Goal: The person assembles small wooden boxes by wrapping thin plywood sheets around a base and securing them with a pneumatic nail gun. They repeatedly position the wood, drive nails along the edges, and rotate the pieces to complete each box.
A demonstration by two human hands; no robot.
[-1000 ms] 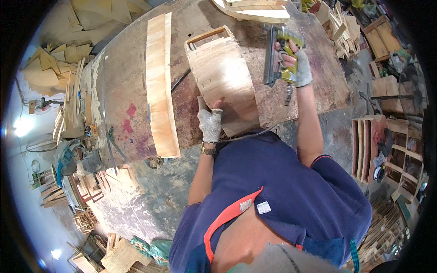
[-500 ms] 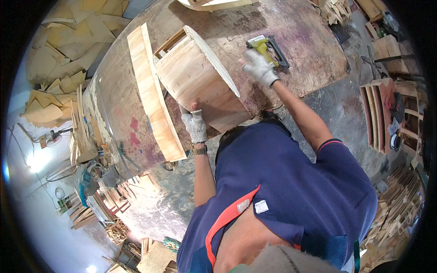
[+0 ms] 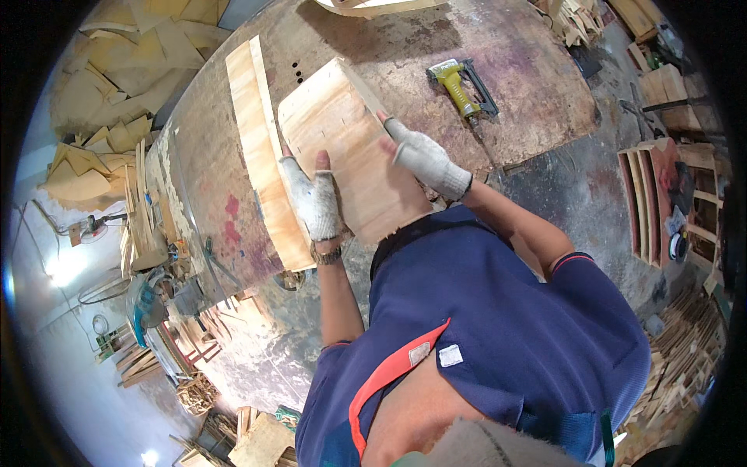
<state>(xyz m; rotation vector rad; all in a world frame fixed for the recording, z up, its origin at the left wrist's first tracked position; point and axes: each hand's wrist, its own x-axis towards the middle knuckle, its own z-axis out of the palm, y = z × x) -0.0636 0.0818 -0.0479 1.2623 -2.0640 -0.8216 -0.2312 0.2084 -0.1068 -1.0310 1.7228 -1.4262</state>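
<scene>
A curved plywood-covered wooden piece (image 3: 342, 140) lies tilted across the near part of the workbench, its near end close to my body. My left hand (image 3: 313, 198), in a white glove with bare fingertips, grips its left side, thumb on the top face. On the opposite edge my right hand (image 3: 428, 163), gloved the same way, holds the piece with its fingers on the rim. Directly left of the piece lies a long plywood strip (image 3: 264, 156). A yellow-green and black staple gun (image 3: 459, 87) rests on the bench beyond my right hand, touched by neither hand.
The stained workbench (image 3: 529, 101) has a bent wooden piece (image 3: 373, 6) at its far edge. Wooden frames (image 3: 650, 202) stand to the right on the floor. A teal power saw (image 3: 144, 307) and wood scraps sit at the left, below a pile of yellowish offcuts (image 3: 124, 70).
My right hand has left the staple gun and come to the plywood piece's right edge. The piece has turned, hiding its open side, and my left hand has shifted along it.
</scene>
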